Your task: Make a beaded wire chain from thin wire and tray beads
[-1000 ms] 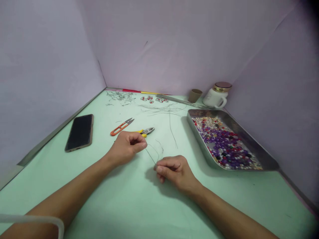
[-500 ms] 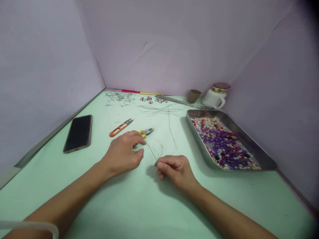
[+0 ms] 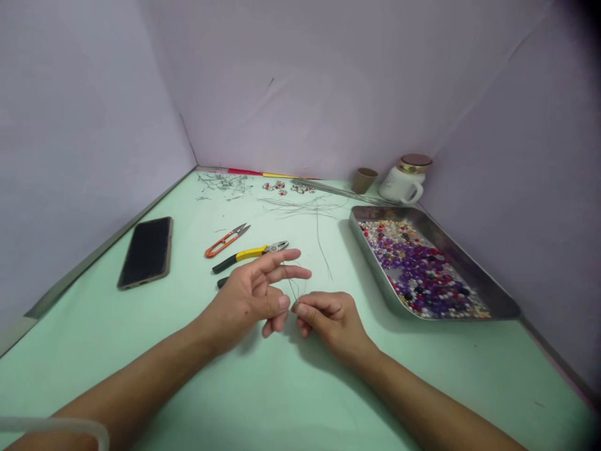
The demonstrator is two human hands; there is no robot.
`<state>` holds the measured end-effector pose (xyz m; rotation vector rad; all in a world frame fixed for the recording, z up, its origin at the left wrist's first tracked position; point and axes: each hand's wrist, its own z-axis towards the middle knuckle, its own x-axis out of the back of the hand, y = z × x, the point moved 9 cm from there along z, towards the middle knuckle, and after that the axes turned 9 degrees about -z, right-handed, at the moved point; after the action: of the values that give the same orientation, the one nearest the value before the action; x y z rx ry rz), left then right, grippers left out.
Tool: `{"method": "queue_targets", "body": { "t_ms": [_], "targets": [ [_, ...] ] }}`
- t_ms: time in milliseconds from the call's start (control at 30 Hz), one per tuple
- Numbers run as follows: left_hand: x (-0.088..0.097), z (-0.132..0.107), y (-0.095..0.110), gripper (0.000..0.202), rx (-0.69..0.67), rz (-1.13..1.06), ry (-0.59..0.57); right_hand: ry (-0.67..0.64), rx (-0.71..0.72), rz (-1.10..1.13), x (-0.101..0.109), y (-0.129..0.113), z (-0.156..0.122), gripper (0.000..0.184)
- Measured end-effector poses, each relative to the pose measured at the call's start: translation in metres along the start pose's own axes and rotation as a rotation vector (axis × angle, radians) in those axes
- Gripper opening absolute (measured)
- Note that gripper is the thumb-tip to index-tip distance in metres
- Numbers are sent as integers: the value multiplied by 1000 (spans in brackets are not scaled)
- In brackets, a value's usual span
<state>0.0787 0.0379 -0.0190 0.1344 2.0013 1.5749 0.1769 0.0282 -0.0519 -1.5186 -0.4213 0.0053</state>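
Observation:
Thin wire (image 3: 292, 287) rises from the pinched thumb and forefinger of my right hand (image 3: 331, 319), with a fine loop bending off beside it. What sits right at the fingertips is too small to make out. My left hand (image 3: 260, 294) is just to the left, index and middle fingers stretched out past the wire, thumb apart from them. Whether those fingers touch the wire I cannot tell. Pliers (image 3: 251, 253) with yellow and black handles lie behind my left hand, which covers part of one handle. Orange thread snips (image 3: 228, 240) rest beyond the pliers.
At right stands a metal tray (image 3: 375, 275) of mixed beads (image 3: 422, 269). Behind it are a white lidded mug (image 3: 401, 186) and a brown cup (image 3: 364, 180). A phone (image 3: 146, 252) lies left. Wire strands (image 3: 300, 207), wire scraps (image 3: 225, 183) and beaded pieces (image 3: 282, 186) lie at the back.
My left hand has shifted right and turned, its fingers spreading out across the wire and uncovering the pliers' handles. My right hand keeps its pinch in the same place.

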Motion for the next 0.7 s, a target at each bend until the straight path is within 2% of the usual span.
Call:
{"method": "queue_targets", "body": {
  "t_ms": [100, 200, 267, 367, 533, 600, 700],
  "targets": [
    [6, 3, -3, 65, -73, -153, 40, 19, -1, 13, 2, 1, 0, 24],
    [3, 7, -7, 61, -81, -133, -7, 20, -1, 34, 1, 3, 1, 23],
    [0, 8, -11, 52, -53, -11, -34, 20, 14, 28, 1, 2, 1, 22],
    [1, 7, -10, 33, -74, 275, 10, 39, 63, -37, 3, -2, 0, 25],
    [-7, -1, 12, 16, -390, 786, 48, 107, 170, -210, 7, -12, -3, 27],
    [-10, -4, 15, 12, -474, 863, 44, 138, 210, -270, 8, -16, -5, 27],
    [-11, -5, 16, 12, -517, 905, 71, 185, 270, -353, 9, -21, -7, 23]
  ]
}}
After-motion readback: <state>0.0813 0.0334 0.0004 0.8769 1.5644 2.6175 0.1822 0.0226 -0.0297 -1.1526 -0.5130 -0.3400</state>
